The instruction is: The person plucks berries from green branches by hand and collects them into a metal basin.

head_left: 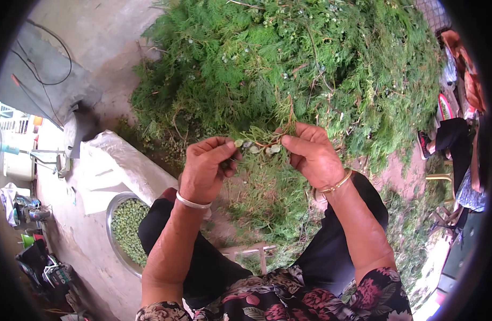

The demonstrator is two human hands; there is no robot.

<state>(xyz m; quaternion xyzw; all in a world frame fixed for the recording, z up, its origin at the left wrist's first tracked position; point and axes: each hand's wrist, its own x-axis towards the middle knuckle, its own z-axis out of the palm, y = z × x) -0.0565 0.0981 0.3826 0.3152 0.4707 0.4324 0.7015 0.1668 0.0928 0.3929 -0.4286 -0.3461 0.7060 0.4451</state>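
Observation:
In front of me, my left hand [211, 160] pinches a small pale green cone [237, 144] between thumb and forefinger. My right hand [307, 155] grips a leafy evergreen sprig [263, 138] with a reddish stem, which carries a few grey-green cones [271, 150]. The two hands are slightly apart, with the sprig reaching toward my left fingertips. Behind them rises a large pile of green cypress-like branches [294, 53]. A round metal basin [115, 254] full of small green cones stands beside my left knee.
A white sack or sheet [103, 175] lies left of the pile. Further left are cables [48, 81], a white container [18, 168] and dark machinery [48, 270]. At the right, another person's dark-trousered leg [452, 136] shows beside a gold-coloured stool frame [438, 176].

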